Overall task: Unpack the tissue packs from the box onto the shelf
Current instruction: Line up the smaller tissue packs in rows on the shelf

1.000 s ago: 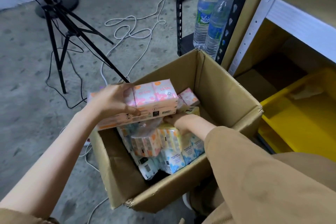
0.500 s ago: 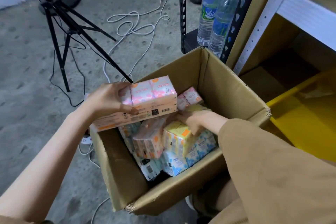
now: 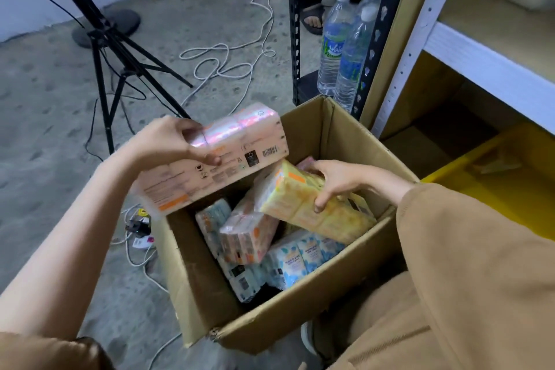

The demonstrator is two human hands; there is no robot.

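An open cardboard box [image 3: 303, 318] stands on the floor in front of me. My left hand [image 3: 168, 141] grips a long pink tissue pack [image 3: 234, 159] above the box's far left corner. My right hand [image 3: 336, 180] holds a yellow tissue pack [image 3: 297, 204], tilted and lifted partly out of the box. Inside lie an orange-pink pack [image 3: 249, 234], a blue pack [image 3: 300, 258] and others partly hidden beneath. The shelf [image 3: 480, 51] with white frame rises at the right.
A yellow bin [image 3: 480, 186] sits on the shelf's bottom level. Water bottles [image 3: 345, 48] stand behind the box beside a black rack post [image 3: 295, 39]. A black tripod [image 3: 105, 54] and loose cables [image 3: 228, 60] lie on the concrete floor at left. A person's sandalled foot [image 3: 312, 19] shows at top.
My right hand has taken hold of the yellow pack and raised it out of the pile. My left hand has lifted the pink pack slightly higher.
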